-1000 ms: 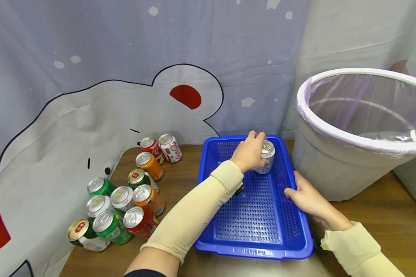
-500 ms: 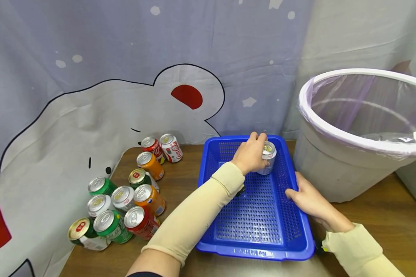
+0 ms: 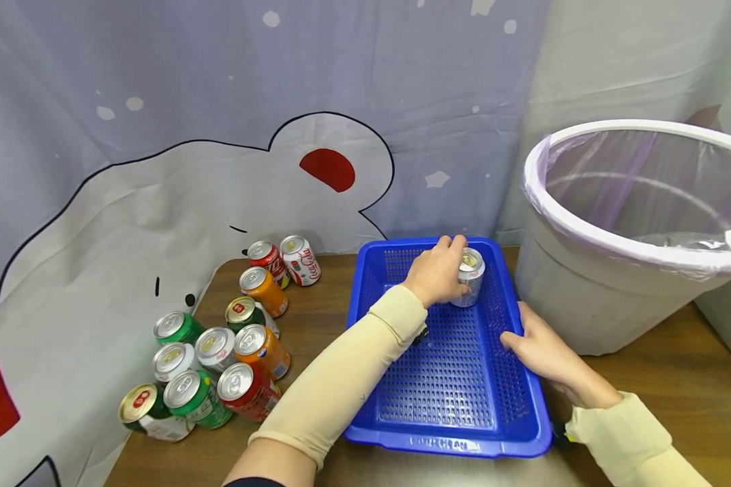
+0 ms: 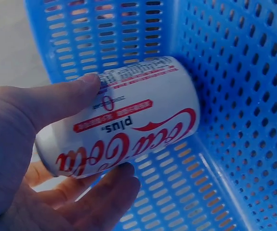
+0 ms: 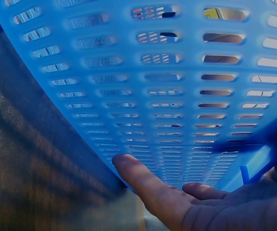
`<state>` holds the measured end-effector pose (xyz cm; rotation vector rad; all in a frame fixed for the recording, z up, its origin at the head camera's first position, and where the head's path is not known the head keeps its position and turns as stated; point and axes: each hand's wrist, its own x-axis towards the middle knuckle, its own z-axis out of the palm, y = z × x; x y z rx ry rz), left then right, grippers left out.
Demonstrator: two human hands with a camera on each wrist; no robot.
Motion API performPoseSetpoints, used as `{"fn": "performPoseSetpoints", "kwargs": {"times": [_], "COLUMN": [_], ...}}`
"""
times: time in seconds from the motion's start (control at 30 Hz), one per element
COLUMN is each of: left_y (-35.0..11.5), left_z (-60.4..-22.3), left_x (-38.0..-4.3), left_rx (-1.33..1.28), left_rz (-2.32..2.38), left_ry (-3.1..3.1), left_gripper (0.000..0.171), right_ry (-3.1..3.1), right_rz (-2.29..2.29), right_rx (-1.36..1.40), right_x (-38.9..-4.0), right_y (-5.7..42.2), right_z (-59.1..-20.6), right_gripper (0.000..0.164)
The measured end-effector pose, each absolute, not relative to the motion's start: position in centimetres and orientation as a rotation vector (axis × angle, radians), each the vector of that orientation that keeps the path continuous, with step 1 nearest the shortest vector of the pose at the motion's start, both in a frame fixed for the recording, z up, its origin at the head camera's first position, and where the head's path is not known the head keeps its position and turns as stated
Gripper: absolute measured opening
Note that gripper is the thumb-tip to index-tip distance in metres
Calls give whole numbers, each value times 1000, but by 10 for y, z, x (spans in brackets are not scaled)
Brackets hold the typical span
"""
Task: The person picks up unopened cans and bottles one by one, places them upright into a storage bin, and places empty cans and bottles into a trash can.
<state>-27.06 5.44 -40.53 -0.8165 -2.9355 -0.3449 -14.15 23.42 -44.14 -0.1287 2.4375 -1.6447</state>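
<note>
A white Coca-Cola can [image 3: 472, 274] stands upright inside the blue plastic basket [image 3: 447, 445], near its far right corner. My left hand [image 3: 437, 270] holds this can from the left; in the left wrist view the thumb [image 4: 73, 98] lies on one side of it and the fingers curl round the other. My right hand [image 3: 542, 345] grips the basket's right rim, thumb over the top. The right wrist view shows its fingers [image 5: 150, 187] against the outside of the perforated wall.
Several drink cans stand at the left of the wooden table, among them a red can [image 3: 248, 392], an orange can [image 3: 268, 355] and a green can [image 3: 200, 402]. A large lined bin [image 3: 560, 291] stands close to the basket's right. A patterned curtain [image 3: 207, 88] hangs behind.
Almost nothing differs. The view shifts very slightly, while both hands, the can and the basket keep their places.
</note>
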Motion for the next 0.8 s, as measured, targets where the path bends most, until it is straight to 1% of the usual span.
{"fn": "performPoseSetpoints", "kwargs": {"times": [0.17,0.43,0.6,0.8], "left_y": [52,45,31,4], "left_z": [-399,-383,-371,-356], "left_x": [-269,-264,-266,-273], "left_rx": [-790,-759,-720,-641], "left_rz": [-326,-350,-374,-333], "left_ry": [-2954,-2927,-2897,-2861], "left_gripper": [81,73,68,66], "right_ry": [2442,2442,2478,2483], "right_rz": [-1644,-1635,-1616,-1605], "right_rx": [-130,-131,-133,-134], "right_x": [-141,-141,-141,-142], "right_y": [234,234,235,235], "right_z": [-441,-441,-442,-442], "right_gripper": [61,63,61,60]}}
